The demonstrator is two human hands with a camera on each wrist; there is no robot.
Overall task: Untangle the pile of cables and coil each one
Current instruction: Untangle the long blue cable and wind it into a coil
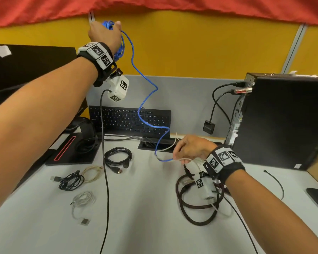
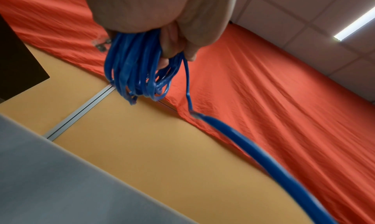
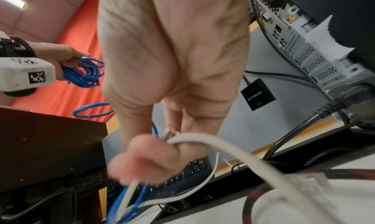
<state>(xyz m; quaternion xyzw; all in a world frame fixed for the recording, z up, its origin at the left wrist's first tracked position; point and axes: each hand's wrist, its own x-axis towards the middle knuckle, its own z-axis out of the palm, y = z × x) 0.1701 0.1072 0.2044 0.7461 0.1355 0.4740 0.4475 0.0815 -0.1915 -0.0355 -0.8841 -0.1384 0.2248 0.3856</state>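
Observation:
My left hand (image 1: 106, 32) is raised high against the yellow partition and grips a bundle of blue cable loops (image 2: 134, 67). From it a loose blue strand (image 1: 145, 99) hangs down in waves to my right hand (image 1: 189, 147), low over the desk. There the fingers (image 3: 148, 157) curl round the blue cable's end part together with a white cable (image 3: 233, 149). Under my right wrist lies a thick dark red-black braided cable (image 1: 191, 206) in loose loops, with the white cable running over it.
Coiled cables lie on the grey desk (image 1: 145, 208): a black one (image 1: 117, 156), a black and a beige one (image 1: 75, 178), a white one (image 1: 83, 200). A keyboard (image 1: 128, 121) leans at the back. A computer tower (image 1: 283, 121) stands right, a monitor base (image 1: 72, 151) left.

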